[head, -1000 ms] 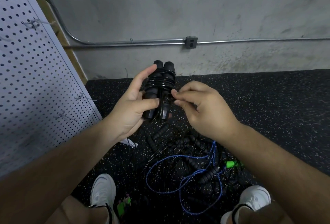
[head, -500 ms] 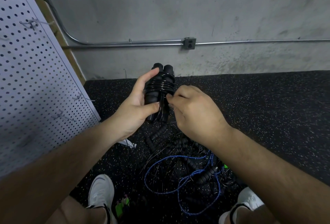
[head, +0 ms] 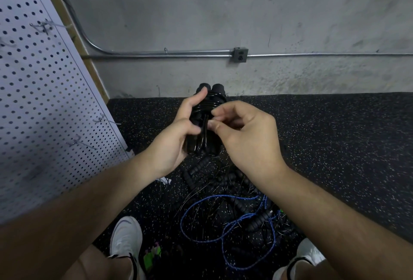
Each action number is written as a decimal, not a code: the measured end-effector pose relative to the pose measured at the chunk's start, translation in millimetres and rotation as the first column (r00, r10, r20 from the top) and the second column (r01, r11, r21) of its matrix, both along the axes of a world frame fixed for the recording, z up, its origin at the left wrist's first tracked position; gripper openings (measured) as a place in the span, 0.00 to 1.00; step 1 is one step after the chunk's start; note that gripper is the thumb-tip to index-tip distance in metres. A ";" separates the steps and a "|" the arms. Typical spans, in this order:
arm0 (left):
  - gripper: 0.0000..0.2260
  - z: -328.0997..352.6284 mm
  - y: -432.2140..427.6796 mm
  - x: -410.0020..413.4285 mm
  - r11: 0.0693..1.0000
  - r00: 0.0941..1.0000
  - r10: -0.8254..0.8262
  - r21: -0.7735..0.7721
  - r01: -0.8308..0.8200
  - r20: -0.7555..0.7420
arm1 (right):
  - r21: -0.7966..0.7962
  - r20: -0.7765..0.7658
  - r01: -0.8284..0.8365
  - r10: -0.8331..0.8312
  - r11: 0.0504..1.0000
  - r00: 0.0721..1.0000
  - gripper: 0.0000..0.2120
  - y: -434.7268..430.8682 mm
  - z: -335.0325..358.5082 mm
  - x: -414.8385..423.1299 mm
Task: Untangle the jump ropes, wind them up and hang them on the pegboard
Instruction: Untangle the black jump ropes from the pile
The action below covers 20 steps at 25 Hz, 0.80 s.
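Note:
A black jump rope (head: 206,121), its cord wound round its two handles, is held upright in front of me. My left hand (head: 176,136) grips the bundle from the left, thumb across the front. My right hand (head: 243,132) pinches the cord's end against the wound bundle between thumb and fingertips. Below on the floor lies a tangle of black ropes (head: 225,186) with ribbed handles and a blue rope (head: 225,228) looped through it. The white pegboard (head: 38,105) leans at the left with metal hooks (head: 78,142).
Black speckled rubber flooring (head: 324,134) meets a grey concrete wall with a metal conduit and outlet box (head: 240,55). My two white shoes (head: 126,239) flank the rope pile. A green handle (head: 152,257) lies by the left shoe.
My right hand has turned and lifted slightly, its fingertips now pinching the cord at the front of the bundle. The left hand keeps its grip and the bundle has hardly moved.

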<state>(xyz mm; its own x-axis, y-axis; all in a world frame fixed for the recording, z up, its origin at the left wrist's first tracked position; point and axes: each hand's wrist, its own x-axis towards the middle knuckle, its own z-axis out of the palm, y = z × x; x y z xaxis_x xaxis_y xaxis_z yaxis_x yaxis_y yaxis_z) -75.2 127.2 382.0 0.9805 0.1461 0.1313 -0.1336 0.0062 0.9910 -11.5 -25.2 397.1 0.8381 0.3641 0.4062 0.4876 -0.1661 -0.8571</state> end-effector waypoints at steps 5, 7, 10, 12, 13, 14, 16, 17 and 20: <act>0.32 3.3 13.6 -2.3 0.987 1.000 -0.028 0.161 0.028 0.000 | -0.111 0.103 -0.105 0.117 0.988 0.988 0.09 -3.3 -4.8 -4.1; 0.33 5.9 16.8 -2.3 0.969 1.000 -0.006 0.245 0.010 -0.019 | -0.123 0.088 -0.160 0.171 0.980 0.981 0.11 -4.7 -5.2 -2.8; 0.33 11.7 15.2 -0.8 0.937 1.000 0.013 0.350 -0.009 -0.010 | -0.162 0.208 -0.170 0.202 0.972 0.957 0.12 -6.2 -7.0 4.3; 0.33 11.7 15.6 2.1 0.937 0.999 0.021 0.348 -0.008 -0.033 | -0.193 0.286 -0.149 0.201 0.970 0.937 0.12 -5.6 -10.9 9.0; 0.33 10.5 16.1 2.9 0.937 0.998 0.029 0.348 -0.010 -0.050 | -0.212 0.317 -0.142 0.205 0.967 0.926 0.13 -4.7 -13.4 10.3; 0.33 8.7 16.1 3.7 0.937 0.997 0.033 0.349 -0.006 -0.072 | -0.239 0.352 -0.129 0.209 0.962 0.912 0.13 -3.8 -16.1 11.6; 0.32 4.2 16.3 4.9 0.940 0.991 0.019 0.340 0.026 -0.130 | -0.311 0.454 -0.070 0.212 0.948 0.865 0.13 -2.5 -20.6 15.6; 0.31 2.8 15.7 4.8 0.940 0.989 -0.001 0.337 0.052 -0.150 | -0.348 0.525 -0.023 0.216 0.937 0.823 0.12 -2.2 -21.7 17.9; 0.30 5.4 15.6 5.1 0.948 0.981 -0.042 0.303 0.098 -0.187 | -0.397 0.740 0.112 0.245 0.911 0.627 0.06 0.1 -21.5 25.8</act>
<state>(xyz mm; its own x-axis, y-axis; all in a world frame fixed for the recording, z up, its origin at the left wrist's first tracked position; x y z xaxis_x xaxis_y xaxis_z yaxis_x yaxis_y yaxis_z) -70.1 142.8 387.3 0.9983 0.0562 -0.0166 0.0329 -0.3018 0.9528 14.4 -25.1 375.6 0.2531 0.6717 0.6963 0.9478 -0.3163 -0.0394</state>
